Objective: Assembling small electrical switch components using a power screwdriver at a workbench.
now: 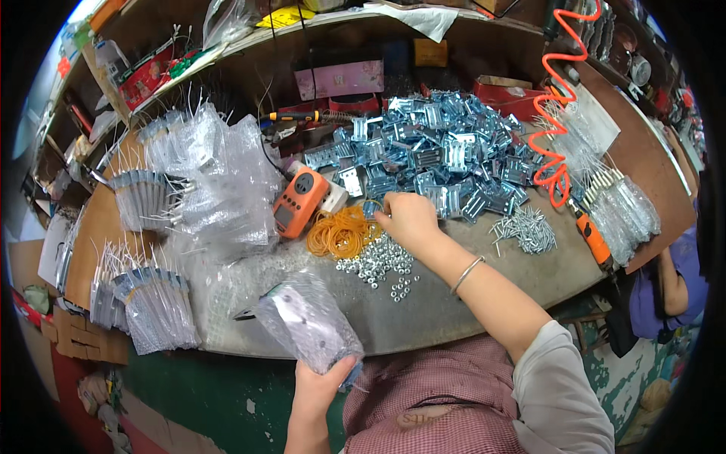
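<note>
Left hand [321, 386]: at the near bench edge, fingers [338, 368] closed round the lower end of a clear bag [306, 321] of metal parts; bag's long axis runs up and to the left, away from the body.

Right hand [408, 219]: reached forward to the near edge of the bracket pile [435, 155], fingers bent downward at the brackets; whether they pinch one cannot be told.

Brackets: grey-blue stamped metal, heaped mid-bench, directly ahead of the right hand, well apart from the left.

Nuts [378, 265]: loose scatter just beneath the right wrist.

Rubber bands [340, 231]: orange heap, just left of the right hand.

Screws [525, 231]: small pile to the right.

Orange meter [299, 200]: beside the bands.

Filled bags [155, 306]: stacked along the bench [454, 303], left side.
</note>
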Demonstrator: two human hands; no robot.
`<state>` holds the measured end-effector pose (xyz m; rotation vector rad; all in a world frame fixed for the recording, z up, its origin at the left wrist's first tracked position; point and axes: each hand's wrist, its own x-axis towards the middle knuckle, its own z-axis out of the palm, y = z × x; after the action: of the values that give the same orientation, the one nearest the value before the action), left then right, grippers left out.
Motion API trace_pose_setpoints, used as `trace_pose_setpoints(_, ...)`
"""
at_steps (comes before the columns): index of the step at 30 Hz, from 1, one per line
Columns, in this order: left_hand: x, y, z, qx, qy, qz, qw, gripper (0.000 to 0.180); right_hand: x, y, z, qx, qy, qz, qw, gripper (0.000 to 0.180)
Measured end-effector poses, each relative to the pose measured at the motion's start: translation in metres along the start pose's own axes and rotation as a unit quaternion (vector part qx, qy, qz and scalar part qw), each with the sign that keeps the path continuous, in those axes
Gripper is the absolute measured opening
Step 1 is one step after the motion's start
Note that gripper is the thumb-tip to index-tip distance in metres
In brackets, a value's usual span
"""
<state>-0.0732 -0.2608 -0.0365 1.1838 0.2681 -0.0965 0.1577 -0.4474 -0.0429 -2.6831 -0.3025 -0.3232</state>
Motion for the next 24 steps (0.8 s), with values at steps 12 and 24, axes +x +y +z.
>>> trace_pose_setpoints(12,0.025,0.047,0.025,0.006,-0.008,0.107,0.994,0.069,-0.053,-0.051,-0.050,0.366,-0.018,-0.299,0.881,0.017)
trace_pose_setpoints(24,0.050,0.040,0.062,0.521,0.052,0.238,0.818,0.034,-0.119,-0.042,-0.179,0.406,-0.411,-0.392,0.715,0.034)
